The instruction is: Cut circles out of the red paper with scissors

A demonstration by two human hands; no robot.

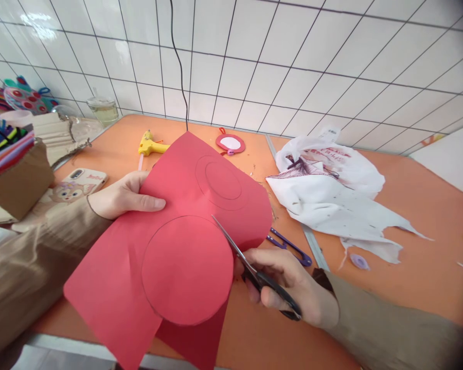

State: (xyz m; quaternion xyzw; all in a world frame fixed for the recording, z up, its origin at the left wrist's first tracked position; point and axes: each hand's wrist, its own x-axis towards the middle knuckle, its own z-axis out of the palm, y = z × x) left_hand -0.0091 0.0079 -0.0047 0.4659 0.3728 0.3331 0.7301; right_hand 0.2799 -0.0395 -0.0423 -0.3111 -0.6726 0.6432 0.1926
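Observation:
A large red sheet of paper (116,288) is held up over the orange table. My left hand (125,198) grips its left edge, thumb on top. My right hand (287,288) is closed around the black handles of a pair of scissors (264,280). The blades lie at the right edge of a drawn circle (189,270), pointing up and left. Along the circle's right and lower edge the paper is cut. Two nested ovals (219,180) are drawn on the upper part of the sheet. Whether the lower blade sits beneath the paper is hidden.
Behind the sheet lie a yellow glue gun (150,145) and a red-rimmed white oval (230,144). Purple thread snips (291,246) and a white plastic bag (332,190) are on the right. A phone (81,180) and a cardboard box (19,180) stand left; a tiled wall (231,67) closes the back.

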